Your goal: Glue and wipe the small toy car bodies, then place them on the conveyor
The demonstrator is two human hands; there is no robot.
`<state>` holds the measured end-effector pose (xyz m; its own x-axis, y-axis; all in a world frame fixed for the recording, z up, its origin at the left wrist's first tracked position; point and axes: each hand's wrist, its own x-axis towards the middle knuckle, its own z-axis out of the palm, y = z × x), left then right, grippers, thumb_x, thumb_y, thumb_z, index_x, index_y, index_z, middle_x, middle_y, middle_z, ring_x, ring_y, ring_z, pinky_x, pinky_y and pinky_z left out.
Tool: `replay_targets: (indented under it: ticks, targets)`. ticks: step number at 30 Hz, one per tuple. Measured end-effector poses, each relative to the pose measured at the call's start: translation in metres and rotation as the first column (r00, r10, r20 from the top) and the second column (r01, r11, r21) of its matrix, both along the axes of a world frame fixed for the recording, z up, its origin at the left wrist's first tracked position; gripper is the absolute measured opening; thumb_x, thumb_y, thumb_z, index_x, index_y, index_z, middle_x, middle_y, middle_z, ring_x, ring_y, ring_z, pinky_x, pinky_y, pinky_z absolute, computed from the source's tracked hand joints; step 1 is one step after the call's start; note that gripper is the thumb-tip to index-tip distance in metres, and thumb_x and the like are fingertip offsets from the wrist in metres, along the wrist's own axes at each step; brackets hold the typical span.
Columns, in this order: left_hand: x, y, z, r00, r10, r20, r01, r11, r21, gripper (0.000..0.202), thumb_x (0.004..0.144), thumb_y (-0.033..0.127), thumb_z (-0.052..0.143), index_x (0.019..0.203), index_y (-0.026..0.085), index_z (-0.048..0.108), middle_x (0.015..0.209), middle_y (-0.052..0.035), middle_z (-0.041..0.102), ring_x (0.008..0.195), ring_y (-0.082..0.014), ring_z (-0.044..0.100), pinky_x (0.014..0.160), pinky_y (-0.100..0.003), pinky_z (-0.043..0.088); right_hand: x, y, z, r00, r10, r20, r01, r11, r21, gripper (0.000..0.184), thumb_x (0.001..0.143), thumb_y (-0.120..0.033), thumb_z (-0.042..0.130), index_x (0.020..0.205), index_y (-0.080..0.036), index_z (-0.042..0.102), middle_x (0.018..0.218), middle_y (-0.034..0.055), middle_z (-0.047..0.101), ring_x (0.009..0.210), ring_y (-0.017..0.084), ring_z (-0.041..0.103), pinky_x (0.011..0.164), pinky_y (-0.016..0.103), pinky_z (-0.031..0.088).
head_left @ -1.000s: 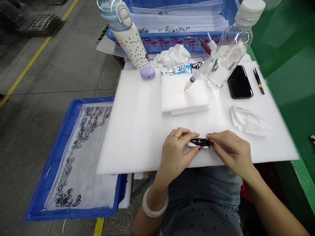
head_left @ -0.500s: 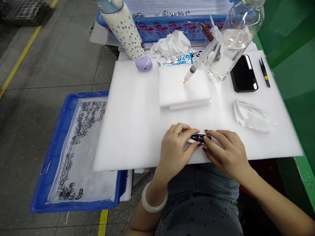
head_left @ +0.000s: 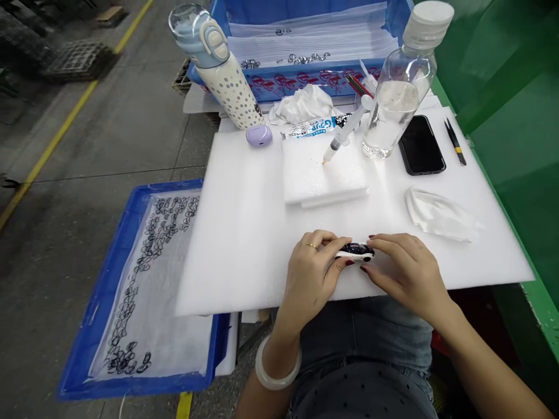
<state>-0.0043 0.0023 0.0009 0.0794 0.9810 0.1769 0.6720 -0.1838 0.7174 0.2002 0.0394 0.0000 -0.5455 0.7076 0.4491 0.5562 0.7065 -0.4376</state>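
Low over the front of the white foam board (head_left: 244, 233), a small toy car (head_left: 356, 251) with a black top and white lower body is between my hands. Its side with dark wheels faces me. My left hand (head_left: 311, 273) pinches the car's left end between thumb and fingers. At the other end, my right hand (head_left: 408, 273) has its fingertips against the rear upper edge and its thumb low near the wheel. A foam block (head_left: 325, 177) lies beyond the hands, with a syringe (head_left: 345, 137) resting tip-down on it.
A dotted bottle (head_left: 229, 87), purple case (head_left: 259, 135), printed tube packet (head_left: 312, 128), clear bottle (head_left: 388, 110), phone (head_left: 422, 145), tweezers (head_left: 455, 141) and white cloth (head_left: 439, 215) stand or lie around. Left and lower, a blue tray (head_left: 135, 387) holds many small dark pieces. A green wall (head_left: 515, 134) borders the right.
The toy car has been rolled so its white side and wheels show instead of its top. My right fingers have slid off its top toward its right end. The view has tilted upward.
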Motion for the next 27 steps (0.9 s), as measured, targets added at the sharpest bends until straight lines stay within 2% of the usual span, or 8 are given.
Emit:
replay_targets:
  ticks: [5, 12, 14, 18, 21, 25, 27]
  targets:
    - [0.001, 0.000, 0.001, 1.000, 0.000, -0.015, -0.001, 1.000, -0.006, 0.024, 0.097, 0.025, 0.057, 0.118, 0.020, 0.068, 0.104, -0.0062, 0.063, 0.097, -0.0231, 0.057, 0.086, -0.039, 0.048, -0.008, 0.002, -0.002, 0.999, 0.031, 0.044, -0.034, 0.997, 0.065, 0.025, 0.089, -0.016, 0.066, 0.114, -0.016, 0.060, 0.109, 0.0114, 0.070, 0.092, 0.023, 0.064, 0.078, 0.039, 0.051]
    - [0.001, -0.001, 0.000, 0.999, 0.004, -0.032, -0.004, 1.000, 0.014, 0.024, 0.096, 0.022, 0.059, 0.117, 0.020, 0.068, 0.103, -0.0065, 0.064, 0.096, -0.0233, 0.057, 0.085, -0.040, 0.049, -0.011, 0.003, 0.000, 0.991, 0.085, 0.101, -0.108, 0.961, 0.254, 0.030, 0.083, -0.005, 0.069, 0.111, -0.011, 0.061, 0.104, 0.0122, 0.072, 0.082, 0.020, 0.062, 0.072, 0.037, 0.049]
    - [0.001, -0.002, -0.001, 0.999, 0.001, -0.034, -0.001, 1.000, 0.020, 0.025, 0.094, 0.020, 0.060, 0.118, 0.019, 0.068, 0.104, -0.0068, 0.063, 0.096, -0.0235, 0.056, 0.086, -0.041, 0.049, -0.011, 0.003, 0.001, 0.986, 0.098, 0.138, -0.133, 0.952, 0.275, 0.030, 0.083, -0.003, 0.068, 0.112, -0.010, 0.061, 0.105, 0.0122, 0.073, 0.083, 0.020, 0.061, 0.074, 0.037, 0.049]
    - [-0.001, -0.005, -0.002, 1.000, -0.010, -0.013, 0.011, 1.000, 0.028, 0.028, 0.090, 0.016, 0.065, 0.119, 0.019, 0.067, 0.105, -0.0064, 0.063, 0.098, -0.0233, 0.056, 0.087, -0.041, 0.049, -0.004, 0.000, 0.003, 0.980, 0.121, 0.160, -0.144, 0.979, 0.142, 0.030, 0.087, -0.011, 0.067, 0.116, -0.011, 0.060, 0.114, 0.0118, 0.071, 0.093, 0.024, 0.062, 0.083, 0.042, 0.050]
    - [-0.004, -0.007, -0.004, 1.000, -0.031, 0.003, 0.031, 0.999, 0.041, 0.032, 0.089, 0.015, 0.068, 0.121, 0.021, 0.066, 0.108, -0.0061, 0.063, 0.101, -0.0236, 0.057, 0.089, -0.042, 0.050, 0.004, -0.003, 0.002, 0.994, 0.091, 0.066, -0.093, 0.995, 0.021, 0.033, 0.088, -0.016, 0.067, 0.120, -0.013, 0.060, 0.114, 0.0126, 0.070, 0.098, 0.025, 0.063, 0.086, 0.044, 0.051]
    - [-0.008, -0.007, -0.003, 0.997, -0.050, 0.055, 0.049, 0.999, 0.018, 0.038, 0.087, 0.019, 0.071, 0.125, 0.022, 0.063, 0.114, -0.0066, 0.063, 0.107, -0.0241, 0.057, 0.094, -0.042, 0.049, 0.008, -0.004, 0.000, 0.998, 0.039, -0.042, -0.040, 0.999, -0.012, 0.035, 0.087, -0.009, 0.064, 0.121, -0.016, 0.058, 0.107, 0.0109, 0.070, 0.095, 0.022, 0.064, 0.084, 0.040, 0.051]
    - [-0.010, -0.007, -0.001, 0.993, -0.044, 0.106, 0.044, 0.999, 0.003, 0.042, 0.087, 0.026, 0.072, 0.128, 0.022, 0.061, 0.118, -0.0066, 0.062, 0.111, -0.0237, 0.056, 0.097, -0.041, 0.049, 0.001, -0.003, 0.000, 0.998, 0.039, -0.050, -0.041, 0.999, -0.034, 0.038, 0.088, -0.010, 0.064, 0.124, -0.016, 0.056, 0.106, 0.0099, 0.069, 0.095, 0.022, 0.064, 0.084, 0.039, 0.051]
